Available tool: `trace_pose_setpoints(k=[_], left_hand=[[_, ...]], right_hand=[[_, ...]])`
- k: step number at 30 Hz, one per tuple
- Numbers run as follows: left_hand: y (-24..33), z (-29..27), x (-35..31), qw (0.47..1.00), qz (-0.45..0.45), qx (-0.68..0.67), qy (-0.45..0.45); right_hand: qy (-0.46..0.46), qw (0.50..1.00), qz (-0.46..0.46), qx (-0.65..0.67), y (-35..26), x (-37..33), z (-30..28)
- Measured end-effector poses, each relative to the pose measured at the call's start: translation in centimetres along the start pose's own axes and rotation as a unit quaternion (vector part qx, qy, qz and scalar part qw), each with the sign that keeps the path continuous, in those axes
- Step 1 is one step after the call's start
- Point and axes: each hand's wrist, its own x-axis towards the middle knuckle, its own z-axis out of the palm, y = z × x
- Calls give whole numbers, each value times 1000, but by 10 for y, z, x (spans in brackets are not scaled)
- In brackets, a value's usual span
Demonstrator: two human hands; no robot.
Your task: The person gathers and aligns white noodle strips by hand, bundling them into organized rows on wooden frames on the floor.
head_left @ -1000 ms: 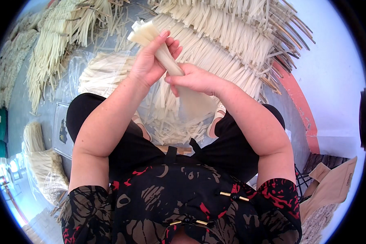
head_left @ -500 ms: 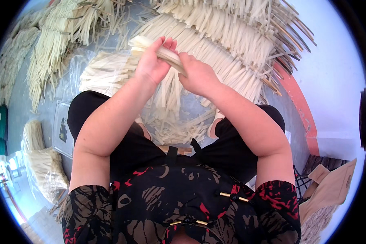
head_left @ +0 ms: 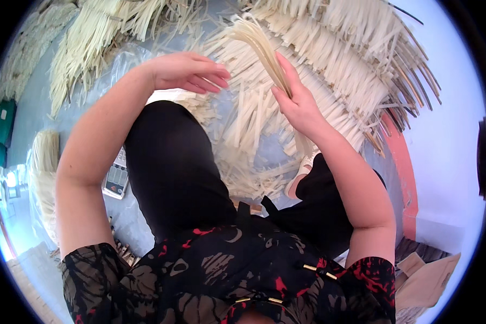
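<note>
In my right hand [head_left: 298, 100] is a bundle of pale, flat strips [head_left: 258, 46] that look like wide dried noodles. The thumb and fingers close round its lower part, and its looped far end bends up and to the left. My left hand [head_left: 190, 73] is off the bundle, holding nothing, its fingers stretched out to the right. Beneath both hands, a layer of the same flat strips [head_left: 251, 116] is spread over the grey floor. Loose broken pieces [head_left: 248, 181] lie between my legs.
Rows of strips [head_left: 340, 59] with dark sticks [head_left: 421, 81] at their ends fill the far right, by a wall [head_left: 448, 162]. More strips [head_left: 86, 48] lie far left. A scale [head_left: 116, 178] shows beside my left knee, near a wrapped bundle [head_left: 44, 156] and a green bag [head_left: 1, 132].
My left hand has let go of the bundle and moved left. My right hand keeps it, shifted to the right, with the bundle now steeper. My left knee has swung inward, uncovering the scale.
</note>
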Motion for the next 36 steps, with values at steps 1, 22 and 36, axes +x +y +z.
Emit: trace_pose_setpoints(k=[1, 22, 36], left_hand=[[-26, -18, 1, 997, 20, -17, 68], [-271, -113, 117, 822, -99, 390, 403], [-235, -118, 86, 825, 168, 68, 535]], right_hand=[[-24, 999, 33, 16, 1, 1, 4], [-228, 761, 440, 419, 121, 94, 144], [-347, 817, 324, 327, 144, 180, 250]])
